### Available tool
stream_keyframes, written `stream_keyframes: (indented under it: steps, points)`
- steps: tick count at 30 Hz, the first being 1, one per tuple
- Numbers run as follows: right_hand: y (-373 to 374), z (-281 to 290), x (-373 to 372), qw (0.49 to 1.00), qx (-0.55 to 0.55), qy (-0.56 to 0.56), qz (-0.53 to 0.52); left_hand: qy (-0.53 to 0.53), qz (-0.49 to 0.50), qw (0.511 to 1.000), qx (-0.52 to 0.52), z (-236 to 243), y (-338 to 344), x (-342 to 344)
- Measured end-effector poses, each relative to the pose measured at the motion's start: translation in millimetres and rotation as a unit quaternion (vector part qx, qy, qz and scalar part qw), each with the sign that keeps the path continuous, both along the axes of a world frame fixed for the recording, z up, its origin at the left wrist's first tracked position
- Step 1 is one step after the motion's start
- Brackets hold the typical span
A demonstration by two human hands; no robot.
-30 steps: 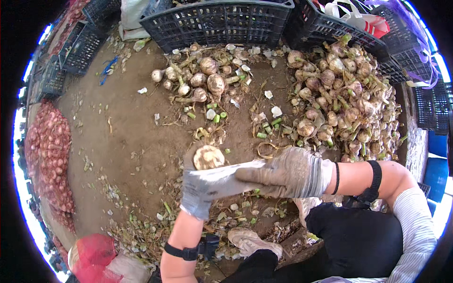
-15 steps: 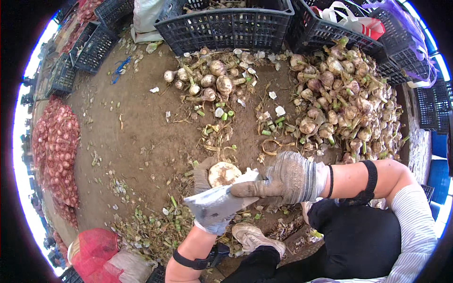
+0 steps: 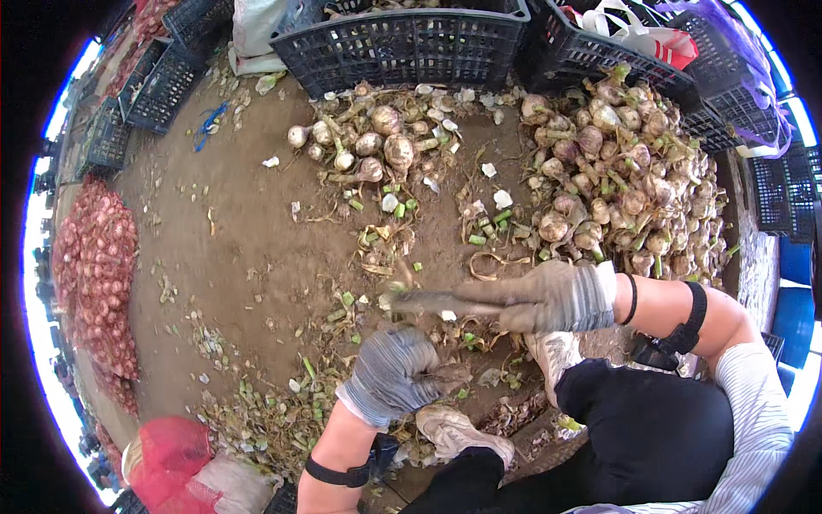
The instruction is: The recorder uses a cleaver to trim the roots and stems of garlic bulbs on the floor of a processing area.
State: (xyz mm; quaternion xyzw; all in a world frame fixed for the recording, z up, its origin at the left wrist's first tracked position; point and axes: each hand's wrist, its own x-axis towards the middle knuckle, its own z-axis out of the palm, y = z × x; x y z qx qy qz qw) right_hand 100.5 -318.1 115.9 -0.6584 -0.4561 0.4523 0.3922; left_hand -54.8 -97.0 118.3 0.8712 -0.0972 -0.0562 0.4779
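My right hand (image 3: 556,295), in a grey striped glove with brown-stained fingers, grips a knife (image 3: 437,303). The blade points left and is smeared by motion. Nearer to me and lower, my left hand (image 3: 402,373) wears a matching glove. Its fingers are curled closed toward the right, and whatever they hold, if anything, is hidden. A small blurred scrap (image 3: 401,276) shows just beyond the blade's tip. Past both hands lies a small group of garlic bulbs (image 3: 387,120) with stems on. To the right rises a big heap of garlic (image 3: 634,171).
Black plastic crates (image 3: 402,51) line the far side, one holding a white-and-red bag (image 3: 651,43). Red net sacks of bulbs (image 3: 94,283) stand at the left. Stem cuttings and peel (image 3: 274,428) litter the ground near my shoe (image 3: 462,437). A blue string (image 3: 210,127) lies far left.
My hands have moved apart: the right one went up and right with the knife, the left has closed nearer to me. The pale, cut-faced garlic bulb at the left hand no longer shows.
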Motion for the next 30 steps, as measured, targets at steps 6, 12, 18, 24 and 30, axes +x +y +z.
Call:
stream_keyframes:
  steps: [6, 12, 18, 24, 30]
  points:
    - [5.2, 18.1, 10.8, 0.978, -0.170, 0.065, 0.103, -0.141, -0.018, 0.985, 0.096, 3.7, 8.8, -14.6]
    - [-43.2, -35.3, 12.5, 0.893, -0.440, 0.087, -0.037, 0.128, 0.482, 0.830, -0.249, -2.5, 30.2, -11.6]
    - [-48.1, -77.5, -3.4, 0.964, -0.252, 0.053, 0.062, -0.082, 0.103, 0.977, -0.167, -18.2, 3.1, 75.6]
    - [-44.8, -79.8, 37.3, 0.970, -0.242, 0.013, -0.025, -0.023, 0.417, 0.909, 0.018, -83.0, 111.5, 205.7]
    - [-43.5, -74.4, 66.0, 0.927, -0.328, 0.122, -0.136, 0.133, 0.503, 0.850, 0.087, -139.0, 216.4, 282.4]
